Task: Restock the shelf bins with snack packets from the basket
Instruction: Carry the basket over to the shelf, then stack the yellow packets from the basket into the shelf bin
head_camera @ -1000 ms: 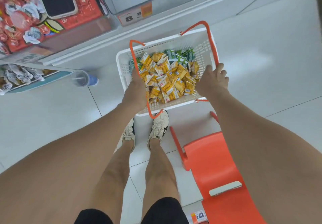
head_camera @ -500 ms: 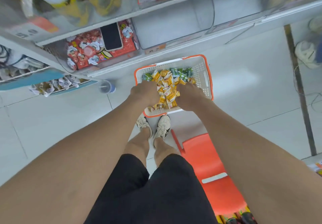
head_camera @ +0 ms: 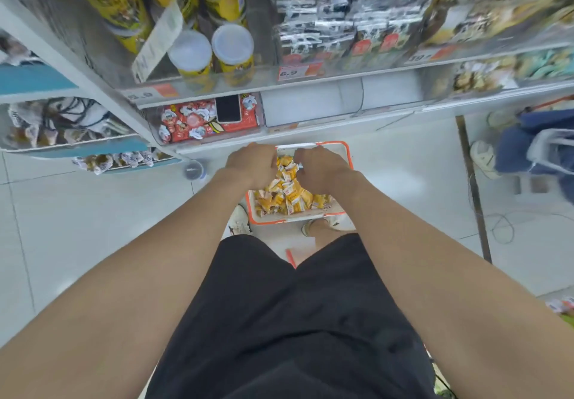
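A white basket with an orange rim (head_camera: 349, 162) stands on the floor in front of my feet, below the lowest shelf. Yellow snack packets (head_camera: 287, 198) fill it. My left hand (head_camera: 252, 162) and my right hand (head_camera: 320, 165) are over the far half of the basket, fingers curled downward, holding a clump of yellow packets between them. The fingertips are hidden. Just beyond the hands, on the lowest shelf, are two bare white bins (head_camera: 310, 109), (head_camera: 388, 94).
A red snack box (head_camera: 198, 122) with a dark phone (head_camera: 228, 108) on it fills the bin to the left. A clear cup (head_camera: 193, 170) stands on the floor left of the basket. A person in blue (head_camera: 528, 147) crouches at right, near floor cables (head_camera: 500, 227).
My hands left the basket's sides, dug into the packets, and now sit farther toward the shelf with packets gathered between them. The view has risen, showing more shelves.
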Available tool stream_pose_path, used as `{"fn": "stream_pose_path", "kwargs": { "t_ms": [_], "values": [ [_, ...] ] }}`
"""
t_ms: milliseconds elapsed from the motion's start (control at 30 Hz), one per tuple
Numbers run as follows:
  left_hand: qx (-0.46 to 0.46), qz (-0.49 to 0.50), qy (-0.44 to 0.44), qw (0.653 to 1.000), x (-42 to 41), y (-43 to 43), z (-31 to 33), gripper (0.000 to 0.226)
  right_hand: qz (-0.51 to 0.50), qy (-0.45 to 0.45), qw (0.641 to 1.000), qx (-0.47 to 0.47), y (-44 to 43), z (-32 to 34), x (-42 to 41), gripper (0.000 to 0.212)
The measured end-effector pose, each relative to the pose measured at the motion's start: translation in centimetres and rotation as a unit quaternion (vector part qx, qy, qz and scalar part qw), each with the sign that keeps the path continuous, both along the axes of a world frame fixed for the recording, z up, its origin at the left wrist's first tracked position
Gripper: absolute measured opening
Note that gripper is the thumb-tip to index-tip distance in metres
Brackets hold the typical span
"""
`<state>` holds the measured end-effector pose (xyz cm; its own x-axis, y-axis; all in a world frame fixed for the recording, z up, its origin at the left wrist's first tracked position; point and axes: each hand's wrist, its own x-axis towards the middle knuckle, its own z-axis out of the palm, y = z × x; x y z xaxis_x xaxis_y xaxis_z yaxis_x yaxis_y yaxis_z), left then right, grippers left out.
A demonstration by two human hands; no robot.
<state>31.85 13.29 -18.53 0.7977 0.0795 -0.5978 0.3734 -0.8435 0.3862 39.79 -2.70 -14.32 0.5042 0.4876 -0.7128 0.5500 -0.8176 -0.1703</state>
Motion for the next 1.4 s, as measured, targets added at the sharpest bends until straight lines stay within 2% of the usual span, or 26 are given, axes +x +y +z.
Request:
{"fn": "stream_pose_path", "kwargs": {
  "t_ms": [233, 367, 467, 567, 700, 800, 933, 1000, 1067, 1100, 1167, 1267, 1400],
  "values": [
    [0.004, 0.082, -0.004, 0.997, 2.2, -2.3, -2.6, 0.024, 0.13, 0.028, 0.991, -0.028, -0.9, -4.2, 3.8, 0.045],
    [0.007, 0.169, 0.01, 0.986, 3.0, -5.2, -8.0, 0.021, 0.203, 0.027, 0.979, -0.005, -4.4, -10.7, 6.4, 0.063],
    [0.01, 0.205, 0.012, 0.979, 4.0, -8.3, -13.3, 0.02, 0.255, 0.014, 0.967, 0.007, -7.6, -16.3, 8.6, 0.067],
    [0.014, 0.207, 0.015, 0.978, 5.0, -10.6, -19.3, 0.02, 0.293, 0.005, 0.956, -0.003, -9.8, -22.6, 10.4, 0.06],
    [0.034, 0.171, 0.004, 0.985, 5.2, -12.6, -28.6, 0.022, 0.323, -0.021, 0.946, 0.016, -10.9, -32.2, 11.7, 0.035],
    [0.062, 0.144, 0.01, 0.988, 5.4, -13.3, -35.6, 0.02, 0.337, -0.032, 0.94, 0.05, -10.6, -38.7, 11.9, 0.037],
    [0.093, 0.116, 0.057, 0.987, 6.2, -13.9, -43.4, 0.016, 0.345, -0.024, 0.938, 0.03, -9.5, -44.9, 10.9, 0.045],
    [0.117, 0.111, 0.103, 0.981, 7.1, -14.0, -46.3, 0.015, 0.375, -0.013, 0.926, -0.032, -8.6, -46.3, 10.1, 0.04],
    [0.141, 0.109, 0.129, 0.976, 7.9, -14.0, -48.2, 0.014, 0.41, -0.011, 0.91, -0.067, -7.8, -47.1, 9.3, 0.01],
    [0.155, 0.108, 0.13, 0.973, 8.1, -14.0, -48.7, 0.011, 0.42, -0.02, 0.905, -0.064, -7.5, -47.4, 9.0, 0.007],
    [0.184, 0.106, 0.116, 0.97, 8.4, -14.3, -49.1, 0.009, 0.442, -0.037, 0.894, -0.066, -7.3, -47.7, 8.3, 0.015],
    [0.203, 0.122, 0.095, 0.967, 8.0, -15.2, -48.6, 0.02, 0.441, -0.039, 0.892, -0.092, -8.2, -47.3, 7.4, 0.029],
    [0.19, 0.161, 0.071, 0.966, 5.4, -16.7, -46.5, 0.025, 0.414, -0.074, 0.906, -0.057, -10.2, -45.4, 7.0, 0.014]
  ]
}}
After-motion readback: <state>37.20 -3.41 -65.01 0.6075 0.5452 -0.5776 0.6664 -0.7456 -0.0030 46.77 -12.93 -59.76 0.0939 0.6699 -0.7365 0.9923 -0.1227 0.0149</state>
